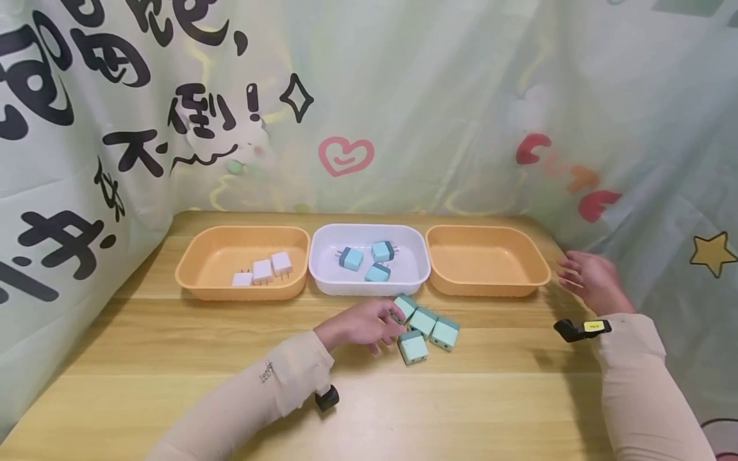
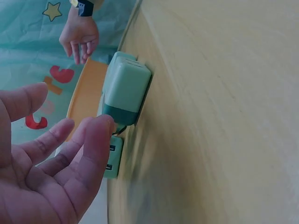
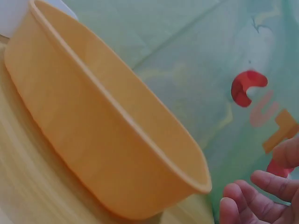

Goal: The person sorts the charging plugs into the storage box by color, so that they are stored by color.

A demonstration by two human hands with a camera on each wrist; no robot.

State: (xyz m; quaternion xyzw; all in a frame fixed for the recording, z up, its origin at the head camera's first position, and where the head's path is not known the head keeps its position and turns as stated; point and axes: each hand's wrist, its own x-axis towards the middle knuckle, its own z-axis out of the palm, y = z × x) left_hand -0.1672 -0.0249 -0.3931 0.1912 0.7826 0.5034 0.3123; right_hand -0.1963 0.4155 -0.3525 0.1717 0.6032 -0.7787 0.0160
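Several teal USB wall chargers lie in a loose group on the wooden table, in front of the white bin. My left hand reaches over their left side, fingers spread and loosely bent, with nothing in its grasp. In the left wrist view its fingertips overlap the near end of a charger. Over at the far right, my right hand hovers beside the right orange bin, fingers relaxed and holding nothing. The right wrist view shows those fingers just off the bin's corner.
Three bins stand in a row at the table's back. White chargers lie in the left orange bin; three teal chargers lie in the middle white bin. A printed curtain hangs behind the table.
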